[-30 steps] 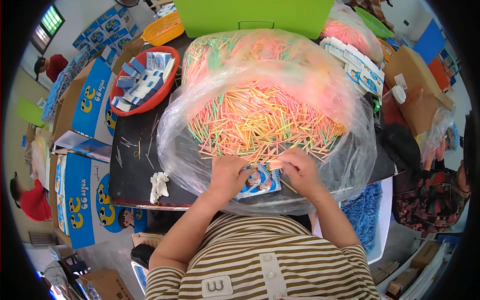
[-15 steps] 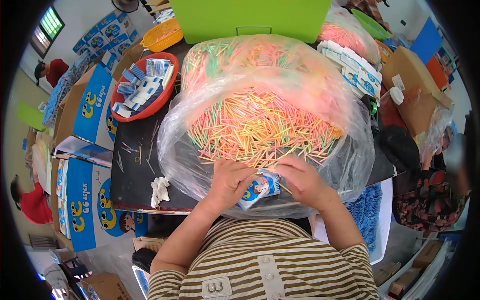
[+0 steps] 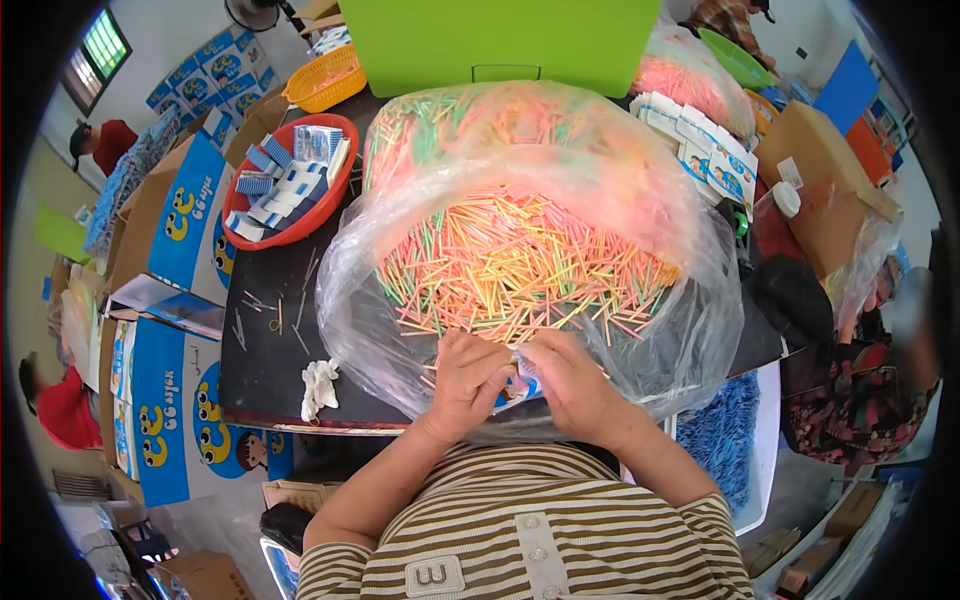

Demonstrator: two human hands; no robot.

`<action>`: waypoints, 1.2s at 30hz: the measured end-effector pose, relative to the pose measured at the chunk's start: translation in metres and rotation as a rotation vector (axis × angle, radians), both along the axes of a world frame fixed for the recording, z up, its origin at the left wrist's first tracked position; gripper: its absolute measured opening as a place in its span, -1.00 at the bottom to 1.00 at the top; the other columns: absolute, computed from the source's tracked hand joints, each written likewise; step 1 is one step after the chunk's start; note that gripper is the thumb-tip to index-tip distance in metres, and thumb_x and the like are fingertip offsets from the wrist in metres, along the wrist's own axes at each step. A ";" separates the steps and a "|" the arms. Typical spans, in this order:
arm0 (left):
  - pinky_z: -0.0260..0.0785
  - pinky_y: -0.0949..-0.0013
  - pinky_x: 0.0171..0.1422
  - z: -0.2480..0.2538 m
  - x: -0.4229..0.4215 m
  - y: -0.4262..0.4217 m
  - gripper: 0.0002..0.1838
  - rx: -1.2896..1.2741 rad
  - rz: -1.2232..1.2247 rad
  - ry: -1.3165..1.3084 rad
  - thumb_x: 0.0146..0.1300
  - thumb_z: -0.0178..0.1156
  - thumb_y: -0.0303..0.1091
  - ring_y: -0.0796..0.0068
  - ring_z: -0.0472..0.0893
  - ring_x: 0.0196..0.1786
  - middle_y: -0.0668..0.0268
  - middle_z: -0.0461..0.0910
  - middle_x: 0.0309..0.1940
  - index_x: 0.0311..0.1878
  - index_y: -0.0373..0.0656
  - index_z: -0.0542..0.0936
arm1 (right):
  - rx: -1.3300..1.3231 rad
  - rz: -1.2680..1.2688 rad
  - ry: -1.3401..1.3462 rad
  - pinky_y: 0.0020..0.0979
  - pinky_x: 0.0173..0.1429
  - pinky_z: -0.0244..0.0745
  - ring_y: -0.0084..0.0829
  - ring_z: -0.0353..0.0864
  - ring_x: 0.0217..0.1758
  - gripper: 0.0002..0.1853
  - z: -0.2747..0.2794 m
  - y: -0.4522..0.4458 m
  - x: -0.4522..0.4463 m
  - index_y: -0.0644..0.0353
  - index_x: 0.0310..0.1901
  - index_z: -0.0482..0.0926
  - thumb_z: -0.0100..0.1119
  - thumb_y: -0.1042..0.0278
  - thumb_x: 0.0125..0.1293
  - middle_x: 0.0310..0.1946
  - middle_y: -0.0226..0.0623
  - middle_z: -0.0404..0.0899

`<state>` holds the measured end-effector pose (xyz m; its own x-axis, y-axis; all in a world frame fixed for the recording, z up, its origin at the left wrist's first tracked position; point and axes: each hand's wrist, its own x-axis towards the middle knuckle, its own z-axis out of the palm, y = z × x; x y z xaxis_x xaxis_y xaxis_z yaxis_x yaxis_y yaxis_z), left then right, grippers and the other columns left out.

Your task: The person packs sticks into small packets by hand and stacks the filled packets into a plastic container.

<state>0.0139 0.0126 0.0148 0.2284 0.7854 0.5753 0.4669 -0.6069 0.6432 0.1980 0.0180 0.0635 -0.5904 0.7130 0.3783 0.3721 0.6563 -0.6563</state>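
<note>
A small blue-and-white printed packet is held between my two hands close to my body, mostly covered by fingers. My left hand is closed on its left side. On the other side my right hand pinches the packet's top and right part. Just beyond the hands lies a heap of thin pink, yellow, orange and green sticks, spilling from a large clear plastic bag. Whether any stick is inside the packet is hidden.
A red basket of striped packets stands at the left, with a yellow basket behind. Scissors and crumpled tissue lie on the dark table. Printed cartons flank it. A green bin rises behind the bag.
My right hand has moved left, closer to my left hand. The packet, whose printed front showed before, is now mostly covered by fingers.
</note>
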 end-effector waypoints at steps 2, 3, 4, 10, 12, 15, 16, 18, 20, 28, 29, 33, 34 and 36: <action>0.13 0.25 0.01 0.004 0.000 0.001 -0.82 0.031 -0.034 -0.035 0.14 0.20 -0.32 0.35 0.47 -0.25 0.34 0.60 -0.27 -0.20 -0.12 0.62 | 0.110 -0.065 -0.004 -0.18 0.15 0.29 0.00 0.37 0.04 -0.49 0.006 -0.003 -0.001 0.39 0.18 0.27 0.05 0.59 0.14 -0.01 0.04 0.37; 0.13 0.25 0.01 0.004 0.000 0.002 -0.82 0.034 -0.030 -0.039 0.14 0.20 -0.32 0.35 0.47 -0.25 0.34 0.60 -0.27 -0.20 -0.12 0.62 | 0.142 -0.036 -0.047 -0.15 0.22 0.23 -0.01 0.30 0.15 -0.41 0.010 -0.005 0.001 0.41 0.24 0.16 0.08 0.51 0.17 0.10 0.06 0.29; 0.15 0.25 0.00 0.006 0.000 0.005 -0.81 0.085 -0.016 -0.053 0.16 0.19 -0.32 0.34 0.47 -0.24 0.33 0.60 -0.24 -0.18 -0.12 0.62 | 0.175 -0.008 -0.089 -0.12 0.28 0.17 -0.02 0.23 0.25 -0.31 0.012 -0.006 0.003 0.43 0.31 0.05 0.10 0.42 0.20 0.20 0.08 0.21; 0.22 0.22 -0.07 0.006 0.009 0.007 -0.74 0.219 -0.063 -0.072 0.14 0.21 -0.26 0.27 0.50 -0.25 0.27 0.60 -0.21 -0.12 -0.14 0.61 | -0.175 -0.334 0.098 -0.29 0.01 0.43 -0.31 0.54 -0.11 -0.33 -0.012 -0.014 0.019 0.32 0.35 0.08 0.02 0.46 0.19 -0.14 -0.09 0.51; 0.23 0.22 -0.06 -0.004 0.017 0.002 -0.67 -0.064 -0.076 -0.057 0.10 0.25 -0.22 0.26 0.51 -0.24 0.27 0.59 -0.21 -0.09 -0.15 0.59 | -0.113 -0.479 0.044 -0.41 -0.26 0.50 -0.40 0.59 -0.45 -0.41 -0.020 -0.010 0.027 0.24 0.33 0.19 -0.08 0.58 0.21 -0.46 -0.21 0.58; 0.24 0.20 -0.06 -0.009 0.002 0.006 -0.63 -0.039 0.046 0.161 0.05 0.29 -0.18 0.27 0.53 -0.21 0.28 0.59 -0.22 -0.08 -0.12 0.58 | -0.052 -0.599 -0.111 -0.32 -0.23 0.49 -0.33 0.61 -0.37 -0.47 -0.021 0.033 0.078 0.20 0.27 0.29 -0.08 0.59 0.21 -0.40 -0.13 0.59; 0.23 0.21 -0.06 -0.006 -0.001 0.005 -0.65 -0.003 0.021 0.307 -0.02 0.32 -0.17 0.30 0.49 -0.16 0.33 0.56 -0.22 -0.15 -0.07 0.60 | -0.091 -0.610 -0.068 -0.25 -0.18 0.48 -0.26 0.61 -0.30 -0.48 -0.024 0.048 0.090 0.19 0.23 0.35 -0.03 0.59 0.18 -0.36 -0.10 0.59; 0.21 0.20 -0.04 -0.011 -0.004 0.001 -0.67 -0.026 -0.012 0.398 -0.03 0.32 -0.15 0.31 0.47 -0.14 0.34 0.54 -0.18 -0.17 -0.04 0.60 | 0.138 -0.653 -0.342 -0.19 -0.12 0.44 -0.18 0.56 -0.22 -0.53 -0.030 0.072 0.099 0.19 0.15 0.40 0.02 0.56 0.14 -0.31 -0.08 0.56; 0.19 0.19 -0.03 -0.016 -0.004 0.000 -0.69 -0.037 -0.043 0.493 -0.06 0.34 -0.11 0.34 0.44 -0.10 0.37 0.51 -0.14 -0.23 0.00 0.60 | 0.479 -0.692 -0.626 -0.06 -0.01 0.31 -0.01 0.41 -0.07 -0.69 -0.021 0.086 0.082 0.21 -0.13 0.51 0.14 0.45 0.02 -0.22 -0.04 0.48; 0.20 0.19 0.01 -0.010 -0.013 -0.003 -0.71 -0.033 -0.043 0.493 -0.05 0.33 -0.17 0.32 0.46 -0.08 0.36 0.51 -0.15 -0.22 -0.01 0.60 | 0.102 -0.462 -0.667 -0.08 -0.08 0.37 -0.19 0.48 -0.10 -0.56 -0.047 0.098 -0.062 0.27 -0.35 0.58 0.28 -0.03 -0.02 -0.28 -0.18 0.52; 0.21 0.19 0.01 -0.008 -0.017 -0.003 -0.71 -0.044 -0.016 0.471 -0.04 0.33 -0.20 0.31 0.47 -0.09 0.35 0.51 -0.15 -0.22 -0.02 0.60 | 0.113 -0.464 -0.703 -0.07 -0.07 0.38 -0.19 0.48 -0.09 -0.55 -0.052 0.102 -0.066 0.27 -0.33 0.57 0.26 -0.04 0.00 -0.27 -0.17 0.52; 0.22 0.19 0.00 -0.008 -0.030 -0.003 -0.73 -0.114 0.083 0.368 -0.01 0.31 -0.26 0.26 0.48 -0.11 0.30 0.52 -0.16 -0.21 -0.05 0.60 | 0.033 -0.364 -0.771 -0.07 0.00 0.35 -0.16 0.47 -0.05 -0.61 -0.057 0.106 -0.052 0.26 -0.25 0.57 0.22 0.06 0.06 -0.18 -0.14 0.52; 0.23 0.20 -0.01 -0.007 -0.030 0.000 -0.74 -0.149 0.121 0.329 0.00 0.31 -0.29 0.23 0.48 -0.11 0.27 0.52 -0.15 -0.20 -0.08 0.59 | -0.009 -0.335 -0.755 -0.06 0.03 0.34 -0.14 0.46 -0.03 -0.61 -0.052 0.107 -0.044 0.27 -0.19 0.55 0.20 0.11 0.08 -0.14 -0.13 0.52; 0.24 0.20 -0.01 -0.006 -0.031 0.011 -0.74 -0.177 0.162 0.281 0.01 0.30 -0.31 0.20 0.49 -0.11 0.24 0.53 -0.15 -0.19 -0.11 0.58 | -0.042 -0.306 -0.745 -0.06 0.06 0.32 -0.12 0.46 -0.01 -0.62 -0.048 0.111 -0.032 0.28 -0.14 0.52 0.18 0.16 0.09 -0.11 -0.12 0.51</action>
